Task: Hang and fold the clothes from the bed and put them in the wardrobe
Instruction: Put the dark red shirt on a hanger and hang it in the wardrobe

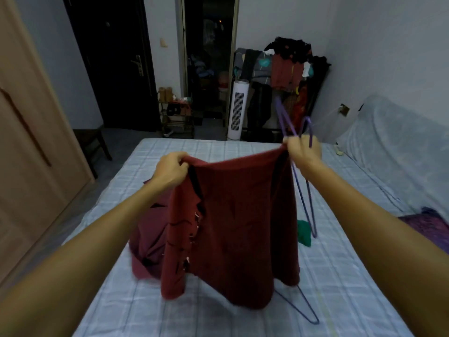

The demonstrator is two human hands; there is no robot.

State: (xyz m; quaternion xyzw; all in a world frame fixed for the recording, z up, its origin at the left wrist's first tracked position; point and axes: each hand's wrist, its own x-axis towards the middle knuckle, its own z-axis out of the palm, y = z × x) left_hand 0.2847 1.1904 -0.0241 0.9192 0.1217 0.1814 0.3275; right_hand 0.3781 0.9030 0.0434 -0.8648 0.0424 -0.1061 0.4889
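Observation:
A dark red garment [238, 229] hangs spread between my two hands above the bed [340, 276]. My left hand [171, 170] pinches its upper left corner. My right hand [303, 152] grips the upper right corner together with a purple wire hanger [305, 190] that runs above and below the fist. A darker maroon garment [148, 239] lies crumpled on the sheet behind the red one. Another purple hanger [306, 310] lies on the bed, partly hidden under the hem. A small green cloth [304, 233] sits on the sheet to the right.
The wooden wardrobe [29, 142] stands at the left. Beyond the bed's foot are a white tower fan [237, 110], a rack piled with clothes [289, 69], a shoe shelf [177, 117] and a dark stool [93, 142]. A purple fabric [425, 224] lies at the bed's right.

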